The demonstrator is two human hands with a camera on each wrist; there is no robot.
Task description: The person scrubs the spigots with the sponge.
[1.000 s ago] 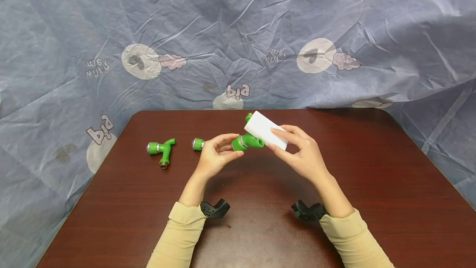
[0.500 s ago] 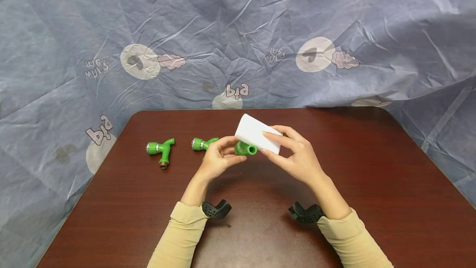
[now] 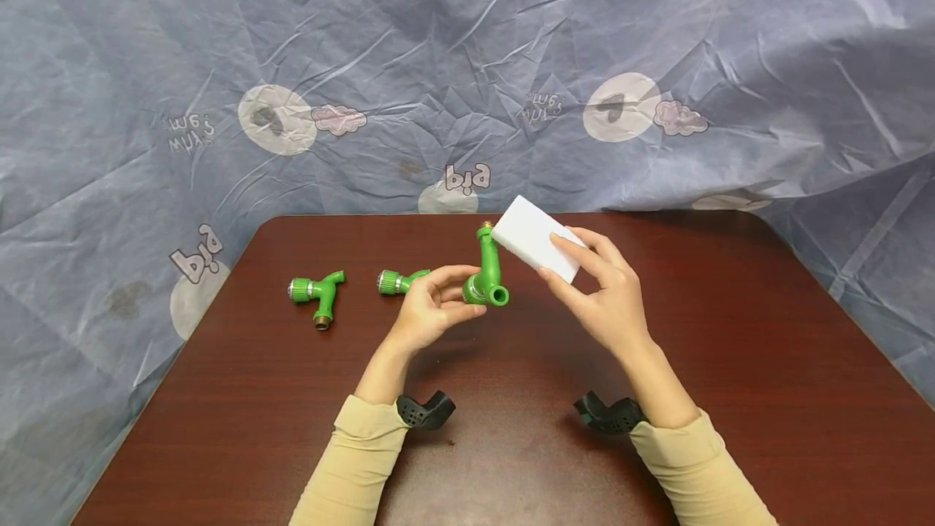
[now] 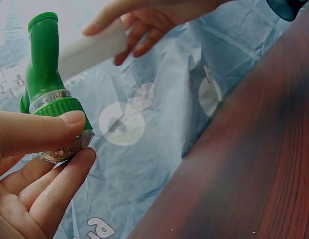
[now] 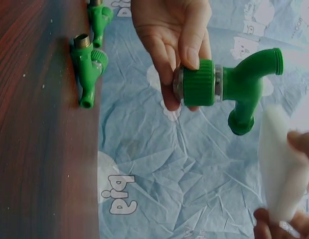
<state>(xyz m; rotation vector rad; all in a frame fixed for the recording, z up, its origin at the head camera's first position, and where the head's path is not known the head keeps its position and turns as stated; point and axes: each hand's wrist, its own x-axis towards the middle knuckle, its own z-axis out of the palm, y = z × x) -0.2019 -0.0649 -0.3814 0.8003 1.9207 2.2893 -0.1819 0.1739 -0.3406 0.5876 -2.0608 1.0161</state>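
Contact between sponge and tap has been broken: half a second ago the white sponge [image 3: 536, 248] was laid across the green tap [image 3: 488, 276], and now it is lifted clear toward one o'clock, just beside the tap's brass-tipped far end. The tap itself has been turned, so that its long stem now points away toward twelve o'clock and its open spout faces the wearer. From this it is judged that one wiping pass has ended and a fresh face is being offered.

Nearest, two black wrist mounts are seen above the cream sleeves. Beyond them, the left hand [image 3: 427, 311] is curled round the tap's ribbed collar, thumb on top and fingers beneath. The right hand [image 3: 609, 299] pinches the sponge between thumb and fingers. All is held above the middle of the brown table [image 3: 730, 364].

Farther off at ten o'clock, two more green taps [image 3: 316, 292] lie on the table, the nearer one partly hidden behind the left hand.

The chrome ring and metal base under the collar are shown only by the left wrist view [image 4: 57, 127]; the gap between sponge [image 5: 284, 164] and tap [image 5: 229, 84] is confirmed by the right wrist view.
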